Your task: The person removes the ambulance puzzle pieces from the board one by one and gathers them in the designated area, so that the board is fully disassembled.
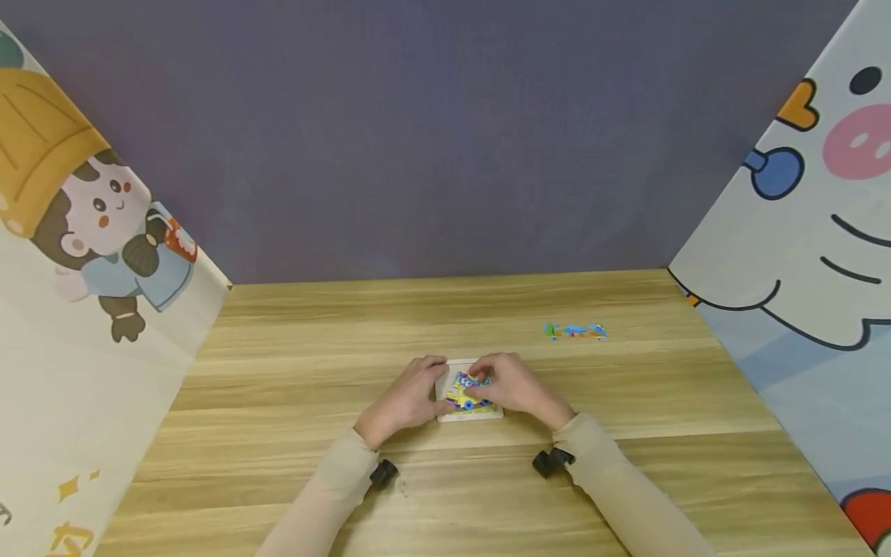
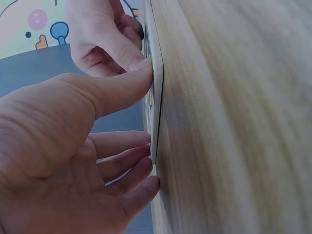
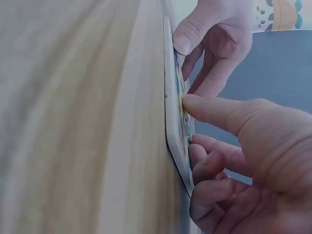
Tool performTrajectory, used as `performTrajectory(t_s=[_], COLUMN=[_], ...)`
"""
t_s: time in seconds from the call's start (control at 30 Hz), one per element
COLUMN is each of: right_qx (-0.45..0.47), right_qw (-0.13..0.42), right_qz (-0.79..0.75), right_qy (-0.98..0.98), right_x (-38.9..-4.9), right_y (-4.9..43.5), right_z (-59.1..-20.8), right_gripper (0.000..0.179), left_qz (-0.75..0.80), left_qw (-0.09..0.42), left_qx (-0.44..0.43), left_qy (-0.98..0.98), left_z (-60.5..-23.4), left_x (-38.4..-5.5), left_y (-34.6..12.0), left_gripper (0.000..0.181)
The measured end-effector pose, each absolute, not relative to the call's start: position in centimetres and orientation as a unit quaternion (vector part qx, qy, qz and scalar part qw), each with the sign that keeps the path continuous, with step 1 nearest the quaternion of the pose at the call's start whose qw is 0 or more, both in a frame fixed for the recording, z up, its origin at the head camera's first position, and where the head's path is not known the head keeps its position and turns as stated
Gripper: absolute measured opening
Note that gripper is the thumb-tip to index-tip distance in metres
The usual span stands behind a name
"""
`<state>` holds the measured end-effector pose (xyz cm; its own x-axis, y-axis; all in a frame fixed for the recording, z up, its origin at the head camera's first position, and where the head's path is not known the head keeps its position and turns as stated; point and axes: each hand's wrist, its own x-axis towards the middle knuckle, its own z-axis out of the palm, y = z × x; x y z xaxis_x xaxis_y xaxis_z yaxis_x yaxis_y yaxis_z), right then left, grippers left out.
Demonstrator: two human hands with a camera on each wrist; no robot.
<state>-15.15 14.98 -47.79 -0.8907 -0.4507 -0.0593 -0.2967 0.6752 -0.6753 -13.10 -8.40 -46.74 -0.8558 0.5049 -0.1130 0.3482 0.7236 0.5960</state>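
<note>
Both sleeved forearms [image 1: 316,495] angle inward from the near side of the puzzle board [image 1: 473,416]. The left hand [image 1: 411,392] spans its left edge, thumb [image 2: 122,90] touching it; the right hand [image 1: 513,383] arches over its right side, fingers [image 3: 212,187] bent.

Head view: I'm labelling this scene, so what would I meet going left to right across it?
Yellow-hatted cartoon figure, left hand, puzzle board, right hand, loose puzzle pieces, pink-snouted cartoon animal.
</note>
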Motion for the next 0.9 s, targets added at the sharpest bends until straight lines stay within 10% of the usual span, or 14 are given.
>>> performTrajectory(t_s=[0.9], right_qx=[-0.203], right_qw=[0.074], right_qz=[-0.381], right_qy=[0.899], right_x=[-16.5], right_y=[21.5], right_z=[-48.3], right_gripper=[0.034], left_qz=[0.288], left_qw=[0.15], left_qx=[0.224], left_qy=[0.919], left_z=[-46.5], left_x=[-13.0], left_y=[-8.2], left_gripper=[0.075])
